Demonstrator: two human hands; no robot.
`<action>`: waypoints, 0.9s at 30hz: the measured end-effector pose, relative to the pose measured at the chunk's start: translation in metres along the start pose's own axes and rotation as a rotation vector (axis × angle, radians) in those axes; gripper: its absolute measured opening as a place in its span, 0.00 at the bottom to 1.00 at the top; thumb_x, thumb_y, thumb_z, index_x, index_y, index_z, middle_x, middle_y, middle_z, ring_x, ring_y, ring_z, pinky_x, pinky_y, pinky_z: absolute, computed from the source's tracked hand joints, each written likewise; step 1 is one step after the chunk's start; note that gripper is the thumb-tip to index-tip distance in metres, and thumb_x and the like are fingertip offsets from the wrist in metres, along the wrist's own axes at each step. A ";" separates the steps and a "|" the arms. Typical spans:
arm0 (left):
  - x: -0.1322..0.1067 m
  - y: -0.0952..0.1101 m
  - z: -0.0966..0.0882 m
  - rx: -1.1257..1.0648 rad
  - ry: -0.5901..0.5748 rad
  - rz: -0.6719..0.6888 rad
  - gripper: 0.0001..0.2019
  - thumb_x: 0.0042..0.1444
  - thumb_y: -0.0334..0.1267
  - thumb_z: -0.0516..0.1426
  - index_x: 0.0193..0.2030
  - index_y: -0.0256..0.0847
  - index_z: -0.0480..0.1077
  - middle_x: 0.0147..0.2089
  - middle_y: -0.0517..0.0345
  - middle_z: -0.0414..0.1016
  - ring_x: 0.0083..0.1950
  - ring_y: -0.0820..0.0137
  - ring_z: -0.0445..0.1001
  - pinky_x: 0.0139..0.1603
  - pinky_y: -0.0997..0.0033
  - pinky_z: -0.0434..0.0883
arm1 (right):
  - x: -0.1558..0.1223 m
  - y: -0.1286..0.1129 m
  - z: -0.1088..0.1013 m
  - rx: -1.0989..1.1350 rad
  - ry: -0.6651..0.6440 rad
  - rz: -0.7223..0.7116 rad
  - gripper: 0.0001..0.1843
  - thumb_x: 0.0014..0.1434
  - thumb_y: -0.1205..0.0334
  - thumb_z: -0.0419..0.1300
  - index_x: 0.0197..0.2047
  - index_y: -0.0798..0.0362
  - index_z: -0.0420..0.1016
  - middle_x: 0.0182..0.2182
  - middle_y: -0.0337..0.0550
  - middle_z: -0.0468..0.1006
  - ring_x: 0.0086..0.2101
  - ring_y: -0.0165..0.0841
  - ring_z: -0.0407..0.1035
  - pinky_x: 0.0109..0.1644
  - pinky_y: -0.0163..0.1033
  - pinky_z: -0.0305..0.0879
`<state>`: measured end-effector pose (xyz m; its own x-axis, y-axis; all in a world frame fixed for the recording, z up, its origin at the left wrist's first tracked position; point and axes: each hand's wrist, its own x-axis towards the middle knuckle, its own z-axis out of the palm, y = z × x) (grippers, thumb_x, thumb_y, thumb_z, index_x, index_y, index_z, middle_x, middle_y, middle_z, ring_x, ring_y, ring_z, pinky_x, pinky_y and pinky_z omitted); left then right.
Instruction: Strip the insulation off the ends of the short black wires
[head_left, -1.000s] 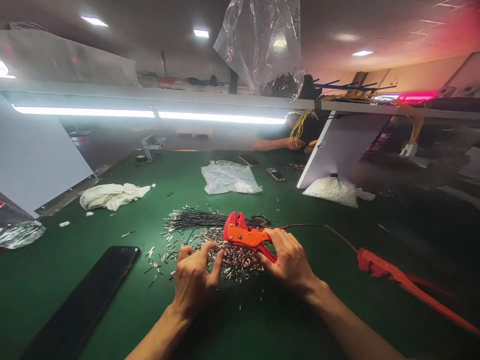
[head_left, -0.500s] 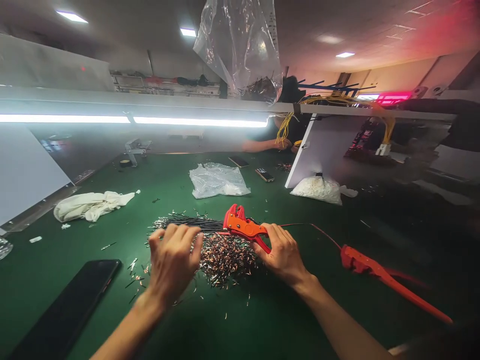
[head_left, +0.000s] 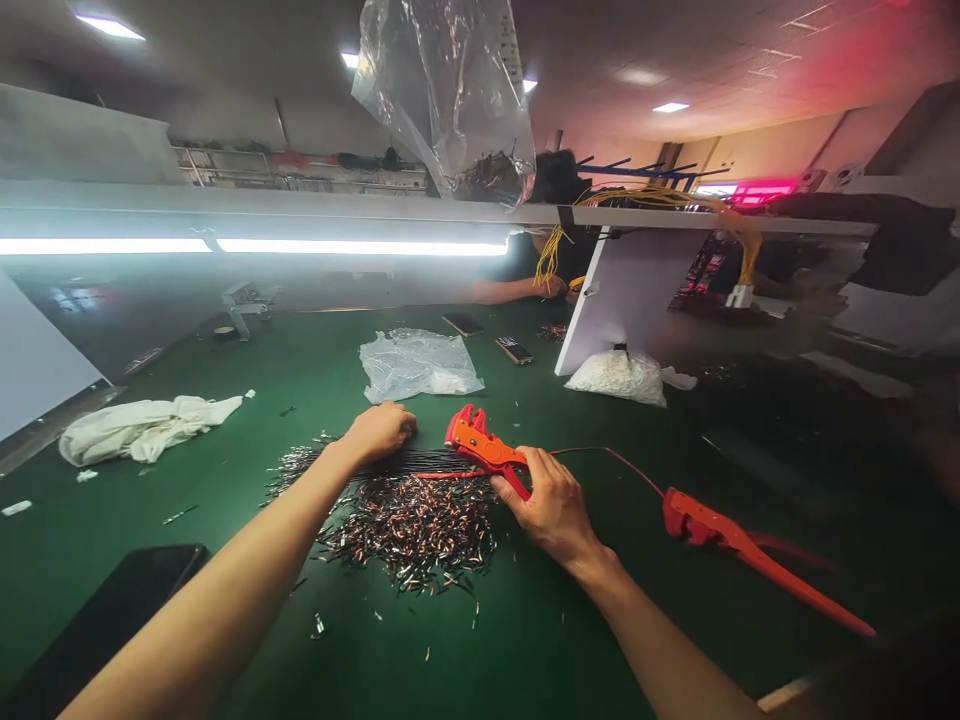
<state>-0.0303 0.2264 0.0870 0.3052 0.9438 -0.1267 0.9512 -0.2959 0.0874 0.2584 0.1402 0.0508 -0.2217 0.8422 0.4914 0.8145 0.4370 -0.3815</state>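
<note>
My right hand (head_left: pixel 551 505) is wrapped round an orange-red wire stripper (head_left: pixel 484 445), its jaws pointing left and upward. My left hand (head_left: pixel 381 430) hangs over the far side of a bundle of black wires (head_left: pixel 435 461), with its fingers curled down and together. The fingertips are hidden, so I cannot make out what they pinch. In front of the wires lies a heap of short black-and-copper clippings (head_left: pixel 420 530). A thin reddish cord runs right from the held tool towards a second red wire stripper (head_left: pixel 750 550) on the table.
A dark phone (head_left: pixel 112 620) lies at the left front of the green table (head_left: pixel 360 660). White cloth (head_left: pixel 150 428), a clear plastic bag (head_left: pixel 420 362) and a bag of white bits (head_left: pixel 619 380) lie farther back. A plastic bag (head_left: pixel 450 110) hangs overhead. Across the table, a person's hand (head_left: pixel 551 288) holds yellow wires.
My left hand has moved forward and right, over the black wires. My right hand keeps hold of the wire stripper in nearly the same place. The whole view has shifted slightly.
</note>
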 end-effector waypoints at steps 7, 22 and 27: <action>0.004 0.008 0.006 -0.112 -0.118 0.011 0.17 0.64 0.43 0.57 0.56 0.39 0.67 0.56 0.49 0.71 0.51 0.63 0.74 0.50 0.55 0.74 | 0.002 0.000 -0.002 0.005 -0.006 0.040 0.22 0.64 0.43 0.53 0.48 0.54 0.70 0.40 0.51 0.79 0.39 0.44 0.73 0.43 0.45 0.67; 0.011 0.016 0.006 -0.202 -0.187 0.008 0.17 0.63 0.43 0.57 0.56 0.38 0.67 0.56 0.49 0.71 0.51 0.62 0.74 0.50 0.55 0.74 | 0.002 -0.002 -0.003 0.022 -0.008 0.045 0.20 0.63 0.46 0.55 0.47 0.54 0.70 0.41 0.52 0.78 0.41 0.45 0.73 0.44 0.45 0.67; 0.006 0.021 -0.001 -0.182 -0.111 0.014 0.17 0.64 0.43 0.56 0.56 0.39 0.67 0.56 0.49 0.71 0.51 0.63 0.74 0.51 0.55 0.74 | 0.002 -0.002 -0.004 0.045 -0.003 0.041 0.21 0.63 0.45 0.55 0.48 0.54 0.70 0.40 0.51 0.78 0.41 0.45 0.73 0.44 0.45 0.67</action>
<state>-0.0082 0.2261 0.0889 0.3311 0.9147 -0.2319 0.9261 -0.2679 0.2655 0.2581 0.1399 0.0555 -0.1899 0.8609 0.4720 0.7980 0.4154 -0.4365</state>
